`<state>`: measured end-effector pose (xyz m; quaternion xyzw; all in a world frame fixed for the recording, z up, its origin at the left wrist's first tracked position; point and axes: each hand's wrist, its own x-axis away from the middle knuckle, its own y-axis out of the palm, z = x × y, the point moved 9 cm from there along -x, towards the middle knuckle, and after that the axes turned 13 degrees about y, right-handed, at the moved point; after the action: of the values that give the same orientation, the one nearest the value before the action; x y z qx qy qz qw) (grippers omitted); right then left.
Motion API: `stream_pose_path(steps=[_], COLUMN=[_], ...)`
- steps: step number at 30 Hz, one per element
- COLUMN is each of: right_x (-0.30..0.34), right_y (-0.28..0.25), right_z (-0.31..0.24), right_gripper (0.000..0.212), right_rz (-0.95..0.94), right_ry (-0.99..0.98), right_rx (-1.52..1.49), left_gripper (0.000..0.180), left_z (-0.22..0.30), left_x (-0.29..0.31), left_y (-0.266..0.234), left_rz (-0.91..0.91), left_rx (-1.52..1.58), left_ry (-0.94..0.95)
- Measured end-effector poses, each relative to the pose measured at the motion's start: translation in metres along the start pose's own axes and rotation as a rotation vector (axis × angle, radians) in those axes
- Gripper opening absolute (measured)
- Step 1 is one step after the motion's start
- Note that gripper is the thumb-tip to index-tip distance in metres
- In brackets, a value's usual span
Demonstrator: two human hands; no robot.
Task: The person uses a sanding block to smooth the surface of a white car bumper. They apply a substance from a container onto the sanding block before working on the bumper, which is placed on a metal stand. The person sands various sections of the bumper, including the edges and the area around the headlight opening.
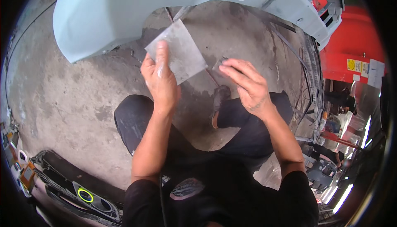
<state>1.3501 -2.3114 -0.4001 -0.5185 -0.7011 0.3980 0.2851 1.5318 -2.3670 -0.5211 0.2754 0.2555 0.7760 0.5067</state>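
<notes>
Landmark = pale blue panel (99,16), big curved part across the top of the view. Flat grey plate (182,55) is just on the wearer's side of the panel's curved inner edge, tilted, one corner pointing at the panel, face scuffed with lighter smears. Left hand (161,78) grasps it by the near-left edge: thumb flat on the upper face, other fingers mostly hidden under it, white smear at the thumb base. Right hand (250,84) is further from the panel, pinching a small grey piece (217,64) at the fingertips; thumb mostly hidden, piece too small to identify. It sits just beside the plate's right corner, can't tell if they touch. Wearer's dark trousers (136,113) and one dark shoe (222,94) are below the panel in view, on stained concrete floor (82,86). Black metal frame (305,61) stands near the panel's right end, red bodywork (347,28) beyond that end. Well apart from the panel, lower left: long dark trim part (66,173) and a bright yellow ring (85,194)
</notes>
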Motion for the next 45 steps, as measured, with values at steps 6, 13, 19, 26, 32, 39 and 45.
stream_pose_path(steps=[6,13,19,26,32,39,45], right_x=[-0.006,-0.006,-0.011,-0.020,-0.016,-0.012,-0.008], right_y=[0.005,-0.016,-0.029,-0.020,-0.007,-0.026,-0.005], right_z=[-0.026,0.004,-0.029,-0.034,-0.025,0.048,0.050], right_gripper=[0.069,0.067,0.052,0.050,0.054,0.049,0.060], right_rz=[0.098,0.013,0.068,0.046,-0.108,-0.325,-0.317], right_ry=[-0.159,-0.084,-0.226,-0.249,-0.166,0.546,0.571], right_rx=[0.108,0.482,0.649,0.679,0.728,-0.715,-1.652], left_gripper=[0.032,0.035,0.036,0.035,0.031,0.032,0.038], left_z=[-0.041,-0.012,-0.014,-0.012,-0.013,0.022,0.014], left_x=[0.033,0.013,0.011,0.012,0.012,-0.020,-0.039], left_y=[0.015,0.013,0.014,0.015,0.013,0.003,0.014], left_rz=[0.020,-0.083,-0.115,-0.130,-0.122,-0.066,-0.194], left_rx=[0.277,0.178,0.145,0.154,0.048,0.154,0.215], left_ry=[-0.495,-0.225,-0.216,-0.183,-0.158,0.050,-0.077])
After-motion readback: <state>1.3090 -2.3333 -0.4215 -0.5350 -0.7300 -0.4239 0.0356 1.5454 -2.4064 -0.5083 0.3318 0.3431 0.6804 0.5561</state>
